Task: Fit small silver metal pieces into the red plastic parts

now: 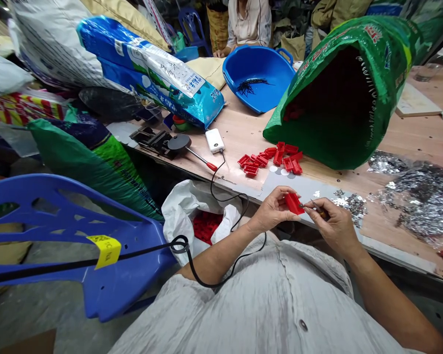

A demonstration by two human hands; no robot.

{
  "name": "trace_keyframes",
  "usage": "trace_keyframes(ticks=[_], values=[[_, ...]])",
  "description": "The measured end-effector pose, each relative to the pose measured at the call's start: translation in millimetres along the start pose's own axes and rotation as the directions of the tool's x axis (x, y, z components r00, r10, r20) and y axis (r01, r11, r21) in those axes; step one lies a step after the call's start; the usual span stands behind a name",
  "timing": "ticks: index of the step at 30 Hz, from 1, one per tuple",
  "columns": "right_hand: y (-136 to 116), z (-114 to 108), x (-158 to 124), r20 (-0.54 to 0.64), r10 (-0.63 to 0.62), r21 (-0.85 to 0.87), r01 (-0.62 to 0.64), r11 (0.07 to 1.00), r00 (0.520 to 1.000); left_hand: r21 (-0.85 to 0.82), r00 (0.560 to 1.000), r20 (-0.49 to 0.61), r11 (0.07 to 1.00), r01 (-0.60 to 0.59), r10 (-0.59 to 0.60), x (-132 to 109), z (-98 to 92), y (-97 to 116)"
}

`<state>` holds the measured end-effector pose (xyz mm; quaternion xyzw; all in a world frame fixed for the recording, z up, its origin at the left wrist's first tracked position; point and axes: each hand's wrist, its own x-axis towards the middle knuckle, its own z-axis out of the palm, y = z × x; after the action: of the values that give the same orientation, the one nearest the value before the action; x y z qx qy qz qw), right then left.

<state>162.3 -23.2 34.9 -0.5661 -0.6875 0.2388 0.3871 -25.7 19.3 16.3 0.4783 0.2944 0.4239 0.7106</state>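
Observation:
My left hand point(275, 210) is closed around a small red plastic tray-shaped piece point(294, 203), held above the table's front edge. Pinched in my right hand point(331, 219) is a small hand tool with a brown handle point(322, 213); its thin metal tip points toward the red piece, and I cannot tell whether they touch. Several similar red pieces point(279, 154) lie loose on the table behind my hands. Beside my right hand, small silvery metal parts point(349, 202) are scattered on a grey sheet point(276, 183).
A green sack point(387, 98) gapes open on the table point(243, 130). Behind it stands a blue basin point(258, 64) with dark strands. A white power bank point(214, 140) trails a black cable. Left are a blue chair point(125, 290) and a white bag point(177, 206) of red pieces. Someone sits opposite.

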Motion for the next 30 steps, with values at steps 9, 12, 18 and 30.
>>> trace_keyframes(ticks=[9,12,18,30], values=[[-1,-6,0,-0.06,-0.052,-0.021,0.051,0.998,0.997,0.026,0.992,-0.046,0.993,-0.114,0.115,0,-0.6,-8],[-1,-7,0,-0.06,-0.076,-0.045,0.074,0.996,0.995,0.243,0.966,-0.086,0.946,-0.216,0.243,-3,2.1,-8],[3,1,-3,-0.005,-0.135,-0.067,0.134,0.989,0.991,0.636,0.849,0.046,0.64,-0.431,0.527,-8,6.8,-3],[3,0,1,0.117,-0.073,0.145,0.056,0.988,0.99,0.648,0.719,0.131,0.49,-0.583,0.682,-10,10.5,-11]])
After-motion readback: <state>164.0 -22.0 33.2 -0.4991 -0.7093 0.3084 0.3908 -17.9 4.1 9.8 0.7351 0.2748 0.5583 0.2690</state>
